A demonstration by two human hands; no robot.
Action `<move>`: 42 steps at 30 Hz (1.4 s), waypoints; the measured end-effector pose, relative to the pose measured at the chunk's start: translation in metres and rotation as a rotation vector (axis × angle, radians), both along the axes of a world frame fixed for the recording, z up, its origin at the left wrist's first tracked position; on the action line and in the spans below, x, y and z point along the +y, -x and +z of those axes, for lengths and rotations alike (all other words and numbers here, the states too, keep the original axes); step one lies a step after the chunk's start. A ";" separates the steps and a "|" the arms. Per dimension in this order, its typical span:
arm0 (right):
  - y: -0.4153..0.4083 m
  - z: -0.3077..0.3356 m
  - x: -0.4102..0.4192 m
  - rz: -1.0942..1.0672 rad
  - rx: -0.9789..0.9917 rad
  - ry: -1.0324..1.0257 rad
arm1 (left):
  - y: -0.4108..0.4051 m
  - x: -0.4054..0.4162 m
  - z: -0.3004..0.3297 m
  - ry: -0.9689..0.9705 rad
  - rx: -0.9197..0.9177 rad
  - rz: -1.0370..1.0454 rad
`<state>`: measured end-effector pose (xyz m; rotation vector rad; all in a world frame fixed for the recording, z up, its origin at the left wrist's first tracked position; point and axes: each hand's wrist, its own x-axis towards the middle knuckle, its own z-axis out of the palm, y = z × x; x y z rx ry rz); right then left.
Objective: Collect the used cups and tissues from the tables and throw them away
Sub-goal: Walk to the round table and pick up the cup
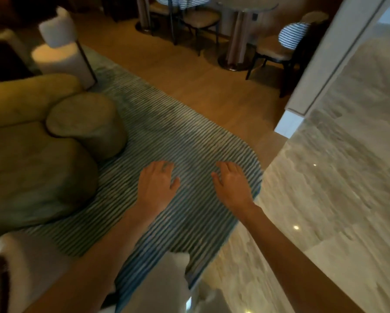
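Observation:
Both of my arms reach forward over a striped blue-and-white rug (167, 132). My left hand (156, 184) is palm down, fingers loosely spread, holding nothing. My right hand (231, 185) hangs beside it in the same pose, also with nothing in it. No cup or tissue shows anywhere in this blurred view. A round table (246, 6) stands at the far end; nothing can be made out on its top.
Olive rounded poufs (38, 170) and a cylinder stool (88, 123) sit on the left. A white stool (63, 57) stands behind them. Chairs with striped backs (293, 38) surround the far table. Marble floor (336, 199) and a white pillar (320, 75) are on the right.

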<state>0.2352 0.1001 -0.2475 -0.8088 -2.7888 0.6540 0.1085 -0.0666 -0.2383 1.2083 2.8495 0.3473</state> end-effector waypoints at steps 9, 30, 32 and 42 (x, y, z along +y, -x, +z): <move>0.230 0.000 0.126 0.109 0.075 0.038 | 0.218 0.124 -0.005 0.006 -0.017 0.169; 0.649 0.005 0.519 0.238 0.005 0.074 | 0.613 0.503 -0.001 0.100 -0.107 0.169; 0.694 0.015 0.548 0.277 0.011 0.054 | 0.647 0.528 0.007 0.079 -0.102 0.213; 0.936 -0.005 0.622 0.494 -0.032 0.152 | 0.853 0.594 -0.020 0.066 -0.135 0.411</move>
